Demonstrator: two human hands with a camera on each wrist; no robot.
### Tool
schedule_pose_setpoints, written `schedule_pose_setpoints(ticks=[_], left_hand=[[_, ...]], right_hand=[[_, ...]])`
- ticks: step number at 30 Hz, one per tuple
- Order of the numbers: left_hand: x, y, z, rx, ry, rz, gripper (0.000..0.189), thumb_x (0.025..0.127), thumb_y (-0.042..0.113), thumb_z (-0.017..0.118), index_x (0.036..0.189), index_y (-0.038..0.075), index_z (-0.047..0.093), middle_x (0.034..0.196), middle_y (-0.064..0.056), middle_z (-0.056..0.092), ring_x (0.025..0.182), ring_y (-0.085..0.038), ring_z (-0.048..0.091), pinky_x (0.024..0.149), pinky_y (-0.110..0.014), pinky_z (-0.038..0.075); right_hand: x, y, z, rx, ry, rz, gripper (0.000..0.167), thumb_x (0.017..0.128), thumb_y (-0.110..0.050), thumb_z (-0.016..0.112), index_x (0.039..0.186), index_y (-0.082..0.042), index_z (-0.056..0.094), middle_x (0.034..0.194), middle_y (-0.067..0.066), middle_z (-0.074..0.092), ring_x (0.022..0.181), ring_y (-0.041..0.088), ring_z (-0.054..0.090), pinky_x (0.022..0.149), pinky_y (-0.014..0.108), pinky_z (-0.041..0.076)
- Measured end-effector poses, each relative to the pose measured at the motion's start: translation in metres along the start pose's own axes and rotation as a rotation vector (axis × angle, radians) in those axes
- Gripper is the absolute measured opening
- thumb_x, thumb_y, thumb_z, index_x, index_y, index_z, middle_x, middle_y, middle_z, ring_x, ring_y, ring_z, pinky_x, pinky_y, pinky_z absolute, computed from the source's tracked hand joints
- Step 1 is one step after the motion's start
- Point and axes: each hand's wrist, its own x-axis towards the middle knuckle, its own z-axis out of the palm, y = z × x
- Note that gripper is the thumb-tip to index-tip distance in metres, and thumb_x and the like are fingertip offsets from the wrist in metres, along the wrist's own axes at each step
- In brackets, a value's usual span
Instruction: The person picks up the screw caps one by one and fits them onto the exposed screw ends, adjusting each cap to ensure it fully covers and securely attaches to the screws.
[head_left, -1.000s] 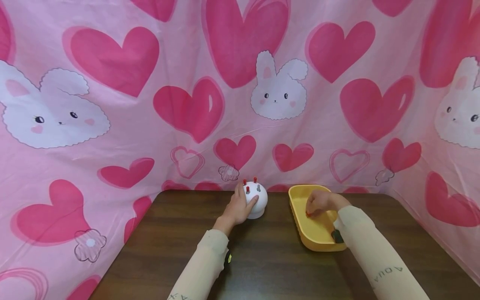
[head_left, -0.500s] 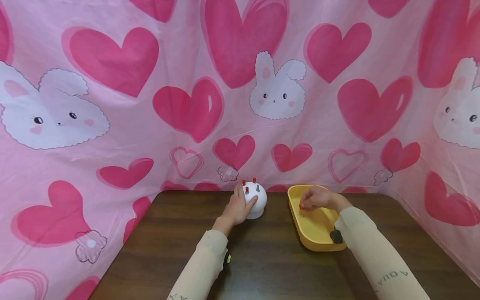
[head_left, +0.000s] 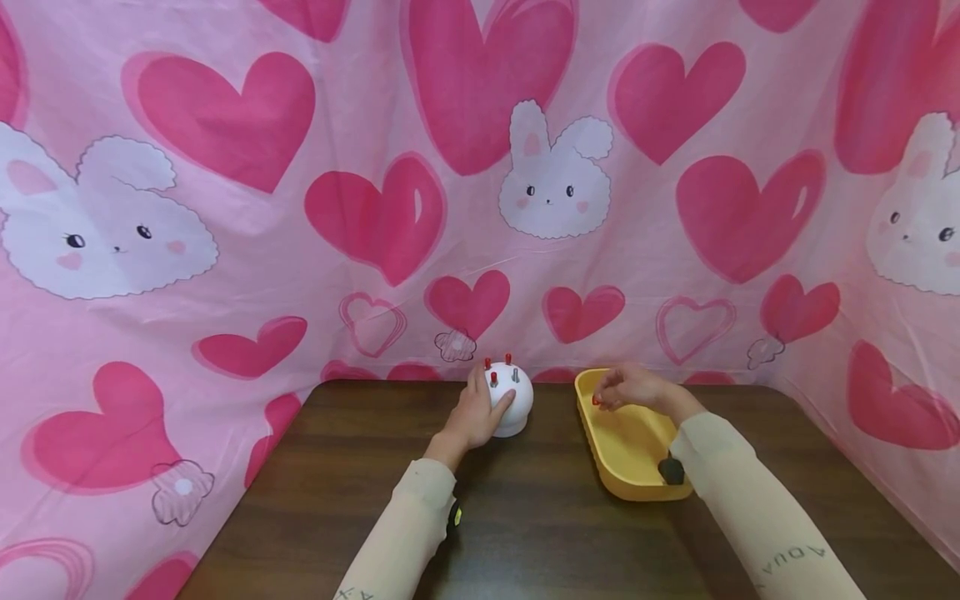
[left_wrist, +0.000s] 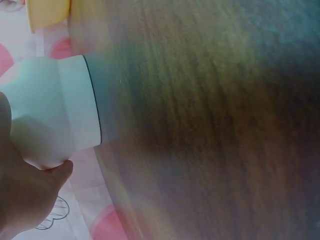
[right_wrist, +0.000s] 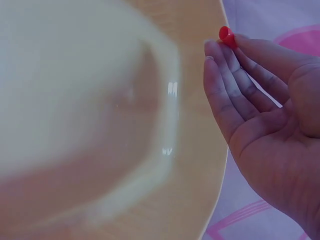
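In the head view a white dome-shaped body (head_left: 516, 410) stands on the table, several short posts rising from its top. Three of these carry red caps (head_left: 493, 378); one metal post (head_left: 515, 376) is bare. My left hand (head_left: 469, 415) grips the dome's left and near side, thumb on the front. My right hand (head_left: 634, 389) is over the far part of a yellow tray (head_left: 626, 483). Between its thumb and fingertips it pinches a small hollow red cap (right_wrist: 226, 37), seen clearly in the right wrist view, open end showing.
The dark wood table (head_left: 360, 467) reaches back to a pink curtain (head_left: 375, 217) printed with hearts and rabbits. Under the right sleeve a dark object (head_left: 671, 470) overlaps the tray's near end. The tray stands right of the dome, with a strip of table between them.
My right hand has lifted from inside the tray and moved left and toward its far end, carrying the red cap. The left hand and the dome have stayed in place.
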Motion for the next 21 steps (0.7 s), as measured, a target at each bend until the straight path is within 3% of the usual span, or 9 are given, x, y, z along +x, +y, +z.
schedule_pose_setpoints(ticks=[10, 18, 21], left_hand=[[0.002, -0.002, 0.003, 0.028, 0.029, 0.027, 0.093, 0.099, 0.057, 0.053, 0.161, 0.006, 0.007, 0.161, -0.016, 0.022, 0.137, -0.039, 0.040, 0.110, -0.061, 0.041], [0.004, -0.003, 0.004, 0.025, 0.023, 0.027, 0.094, 0.099, 0.057, 0.053, 0.162, 0.007, 0.005, 0.163, -0.016, 0.020, 0.138, -0.039, 0.039, 0.111, -0.060, 0.040], [0.002, -0.001, 0.003, 0.031, 0.017, 0.029, 0.095, 0.100, 0.057, 0.052, 0.162, 0.004, 0.004, 0.165, -0.017, 0.016, 0.141, -0.040, 0.037, 0.112, -0.060, 0.039]], right_hand=[[0.003, -0.010, 0.005, 0.002, 0.078, -0.021, 0.020, 0.097, 0.001, 0.062, 0.109, 0.018, 0.064, 0.103, 0.028, 0.070, 0.096, 0.040, 0.070, 0.091, 0.054, 0.056], [0.006, -0.021, 0.010, -0.037, 0.121, -0.050, 0.023, 0.099, -0.003, 0.062, 0.111, 0.016, 0.066, 0.104, 0.028, 0.071, 0.096, 0.040, 0.071, 0.090, 0.052, 0.058], [0.009, -0.024, 0.012, -0.056, 0.139, -0.065, 0.021, 0.098, -0.002, 0.063, 0.110, 0.015, 0.068, 0.103, 0.028, 0.072, 0.094, 0.039, 0.071, 0.086, 0.046, 0.060]])
